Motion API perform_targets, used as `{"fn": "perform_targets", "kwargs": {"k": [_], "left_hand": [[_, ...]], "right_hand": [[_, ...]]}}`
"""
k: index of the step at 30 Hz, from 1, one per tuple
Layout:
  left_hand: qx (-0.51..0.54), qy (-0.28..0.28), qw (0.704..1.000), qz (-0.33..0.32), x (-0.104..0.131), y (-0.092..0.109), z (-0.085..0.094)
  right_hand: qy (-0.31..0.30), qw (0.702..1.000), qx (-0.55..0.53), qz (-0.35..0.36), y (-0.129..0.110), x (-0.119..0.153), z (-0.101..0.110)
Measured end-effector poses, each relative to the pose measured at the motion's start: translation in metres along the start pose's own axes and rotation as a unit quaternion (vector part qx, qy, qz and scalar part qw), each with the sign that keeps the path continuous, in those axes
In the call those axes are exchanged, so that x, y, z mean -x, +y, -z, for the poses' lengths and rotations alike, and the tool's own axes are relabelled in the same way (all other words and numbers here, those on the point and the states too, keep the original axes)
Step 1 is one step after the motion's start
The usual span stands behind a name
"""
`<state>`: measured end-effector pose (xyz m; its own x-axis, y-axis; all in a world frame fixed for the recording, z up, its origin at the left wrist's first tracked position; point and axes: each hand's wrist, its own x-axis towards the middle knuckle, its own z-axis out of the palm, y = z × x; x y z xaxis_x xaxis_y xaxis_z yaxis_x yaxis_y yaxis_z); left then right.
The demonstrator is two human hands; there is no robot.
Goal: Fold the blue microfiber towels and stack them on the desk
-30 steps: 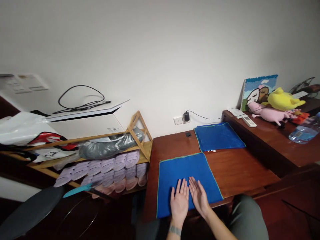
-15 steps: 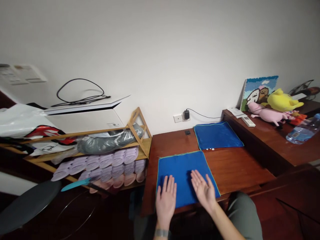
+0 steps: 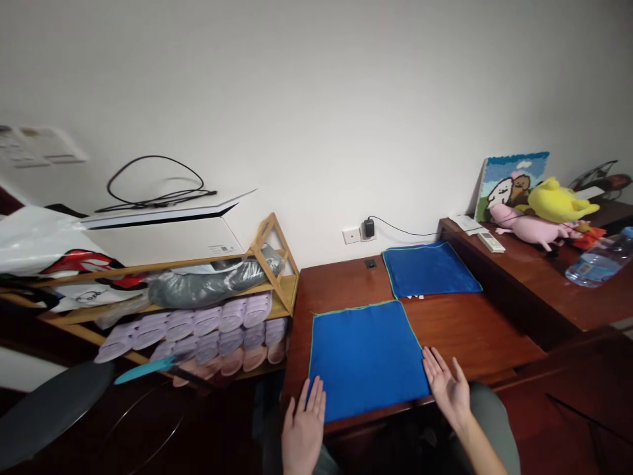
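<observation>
A blue cloth [image 3: 366,359] with a light green edge lies flat on the brown wooden table [image 3: 336,284]. My left hand [image 3: 304,425] is at the cloth's near left corner, fingers stretched out and holding nothing. On the other side, my right hand [image 3: 448,389] is beside the near right corner, palm turned up and inward, fingers spread, also holding nothing. Whether either hand touches the cloth, I cannot tell. Farther back on the table lies a second blue cloth [image 3: 430,269], with a small white tag at its near edge.
On the left stands a wooden rack [image 3: 291,290] with purple slippers [image 3: 180,324] and a white box [image 3: 168,241]. At the right, a higher desk [image 3: 534,284] bears a remote [image 3: 491,242], plush toys [image 3: 558,200], a picture [image 3: 514,181] and a bottle [image 3: 593,264].
My hands have moved apart, the left one to the left and nearer to me, the right one to the right. More of the near blue cloth shows between them.
</observation>
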<state>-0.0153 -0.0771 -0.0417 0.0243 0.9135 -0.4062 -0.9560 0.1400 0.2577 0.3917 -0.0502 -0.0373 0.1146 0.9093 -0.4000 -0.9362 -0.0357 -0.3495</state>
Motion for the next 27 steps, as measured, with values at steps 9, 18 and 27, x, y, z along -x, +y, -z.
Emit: {"fn": "perform_targets", "kwargs": {"k": [9, 18, 27], "left_hand": [[-0.011, -0.101, 0.995, 0.002, -0.021, -0.054, -0.051], [-0.005, -0.032, 0.999, -0.003, -0.052, -0.067, -0.023], [0.02, -0.043, 0.997, -0.06, -0.04, -0.003, -0.004]], "right_hand": [[-0.088, 0.993, -0.02, -0.073, 0.084, 0.007, -0.064], [-0.039, 0.997, -0.009, -0.068, 0.087, -0.018, -0.043], [-0.046, 0.998, -0.027, -0.024, 0.032, -0.026, -0.041]]}}
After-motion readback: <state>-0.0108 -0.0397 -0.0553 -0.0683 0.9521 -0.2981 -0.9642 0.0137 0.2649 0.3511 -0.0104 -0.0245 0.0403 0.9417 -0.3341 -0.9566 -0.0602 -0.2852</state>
